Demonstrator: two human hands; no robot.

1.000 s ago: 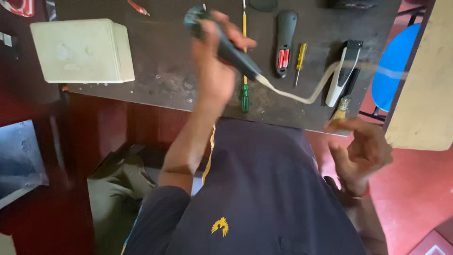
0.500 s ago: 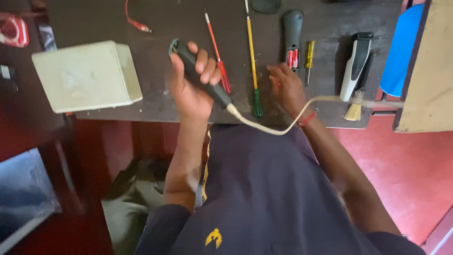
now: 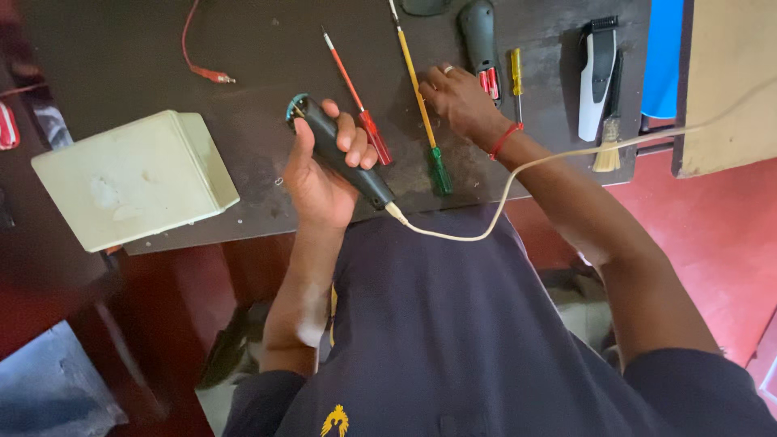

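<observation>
My left hand (image 3: 322, 171) grips a dark corded hair clipper body (image 3: 340, 154), its open head end pointing up-left. A cream cord (image 3: 518, 166) runs from its lower end across my right forearm to the right edge. My right hand (image 3: 459, 100) rests palm down on the dark table (image 3: 121, 65), fingers spread and holding nothing. It lies between a long yellow screwdriver with a green handle (image 3: 421, 101) and a short yellow screwdriver (image 3: 515, 77). A red screwdriver (image 3: 360, 121) lies just beyond my left fingers.
A cream plastic box (image 3: 133, 178) sits at the table's left front edge. A dark clipper housing (image 3: 479, 36), a white and black clipper (image 3: 597, 77), a small brush (image 3: 609, 137) and a red clip lead (image 3: 202, 57) lie on the table. Red floor is to the right.
My right hand has moved from beside my lap up onto the table and now lies among the screwdrivers. My left hand keeps hold of the clipper body, lowered nearer the table edge.
</observation>
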